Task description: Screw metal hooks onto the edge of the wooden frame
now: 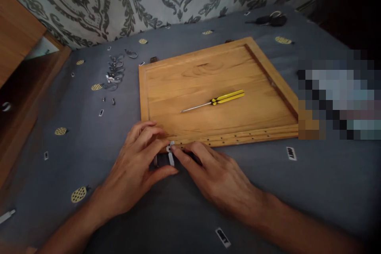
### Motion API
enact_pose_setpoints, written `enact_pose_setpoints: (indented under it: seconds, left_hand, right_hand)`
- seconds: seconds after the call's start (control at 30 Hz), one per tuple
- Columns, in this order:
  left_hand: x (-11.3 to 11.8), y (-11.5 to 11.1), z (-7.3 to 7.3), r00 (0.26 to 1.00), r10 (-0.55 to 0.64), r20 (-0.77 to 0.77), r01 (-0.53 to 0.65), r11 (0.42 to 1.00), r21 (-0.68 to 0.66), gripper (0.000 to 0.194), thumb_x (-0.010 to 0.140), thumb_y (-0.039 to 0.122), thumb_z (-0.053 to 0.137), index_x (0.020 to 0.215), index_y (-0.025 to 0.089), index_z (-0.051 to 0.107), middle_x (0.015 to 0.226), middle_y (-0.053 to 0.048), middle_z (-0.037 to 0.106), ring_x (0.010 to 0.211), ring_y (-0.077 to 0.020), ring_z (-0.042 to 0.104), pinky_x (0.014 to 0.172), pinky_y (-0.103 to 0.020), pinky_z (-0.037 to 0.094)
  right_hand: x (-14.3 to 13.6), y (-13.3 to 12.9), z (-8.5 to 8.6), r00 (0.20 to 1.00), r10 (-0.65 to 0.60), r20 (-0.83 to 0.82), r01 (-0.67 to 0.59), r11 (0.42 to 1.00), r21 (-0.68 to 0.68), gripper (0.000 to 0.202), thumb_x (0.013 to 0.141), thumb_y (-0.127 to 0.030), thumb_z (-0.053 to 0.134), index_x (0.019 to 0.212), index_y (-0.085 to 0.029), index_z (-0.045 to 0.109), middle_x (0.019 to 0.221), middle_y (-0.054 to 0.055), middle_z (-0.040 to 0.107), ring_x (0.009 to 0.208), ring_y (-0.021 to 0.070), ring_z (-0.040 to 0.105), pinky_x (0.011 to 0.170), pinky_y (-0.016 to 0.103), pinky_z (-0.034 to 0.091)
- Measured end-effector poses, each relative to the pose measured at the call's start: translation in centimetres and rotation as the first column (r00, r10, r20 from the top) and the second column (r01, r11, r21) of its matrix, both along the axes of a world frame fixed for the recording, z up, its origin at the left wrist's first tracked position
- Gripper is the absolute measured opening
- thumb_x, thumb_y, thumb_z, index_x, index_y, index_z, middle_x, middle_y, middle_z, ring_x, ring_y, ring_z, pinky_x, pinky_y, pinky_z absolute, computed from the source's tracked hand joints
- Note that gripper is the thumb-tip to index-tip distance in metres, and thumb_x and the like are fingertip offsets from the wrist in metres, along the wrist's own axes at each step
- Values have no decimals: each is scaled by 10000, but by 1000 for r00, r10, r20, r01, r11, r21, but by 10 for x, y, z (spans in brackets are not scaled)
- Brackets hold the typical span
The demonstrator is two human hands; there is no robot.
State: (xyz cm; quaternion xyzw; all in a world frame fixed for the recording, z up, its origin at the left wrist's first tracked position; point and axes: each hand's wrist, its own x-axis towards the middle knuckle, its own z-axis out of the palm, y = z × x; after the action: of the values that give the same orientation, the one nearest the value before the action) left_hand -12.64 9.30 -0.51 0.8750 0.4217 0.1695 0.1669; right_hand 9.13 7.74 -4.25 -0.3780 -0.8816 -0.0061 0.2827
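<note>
Small metal fitting [171,159] sits at the near edge of the wooden panel [175,83], by its near left corner. Long axis of the fitting runs near-to-far, roughly square to that edge; the far end lies against the panel, the near end juts past the edge toward the person.

Left hand [133,166]: thumb and forefinger spread in a C about the fitting, forefinger at its far end, thumb just beside its near end. Cannot tell whether they squeeze it. Right hand [220,172]: forefinger extended, its tip at the fitting's right side; remaining fingers curled by the panel's near edge. What they may enclose cannot be told.

Panel: recessed centre, raised border; dark holes dot the near border from left to right.

Screwdriver [212,101] with yellow handle lies on the panel, long axis mostly left-right with a slight slant; tip points left and a little toward the person, handle right.

Left of the panel, on the blue-grey cloth [125,107]: a row of metal pieces [115,64] running near-to-far and, nearer the person, two small dark pieces [113,101].
</note>
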Motion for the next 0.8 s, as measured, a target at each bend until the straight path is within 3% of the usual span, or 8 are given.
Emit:
enact_pose_setpoints:
  seconds: [0.37,0.57,0.8]
  left_hand:
    - [1,0,2,999,2,-38,-1,1000,25,348,960,391,699,1227,206,574,1312,-101,554,1382,-310,389,1139,-518,434]
    - [2,0,5,998,-6,-70,9,999,49,563,895,520,740,1293,192,514,1312,-125,575,1348,-338,414,1107,-562,457]
    - [-1,-1,5,997,15,-78,-11,998,58,450,886,433,786,1198,205,554,1291,-108,577,1352,-336,416,1108,-569,444]
  right_hand:
    - [-2,-2,3,998,-8,67,7,1000,21,361,1061,-75,244,1165,-88,589,903,73,684,748,188,706,557,292,521]
    - [-3,-3,3,997,-4,83,2,1000,20,348,1024,-36,275,1196,-76,576,915,76,690,761,201,713,567,310,555]
    - [-4,-2,4,996,-12,87,11,1000,12,326,1024,-43,289,1172,-90,576,914,69,687,756,208,713,544,321,547]
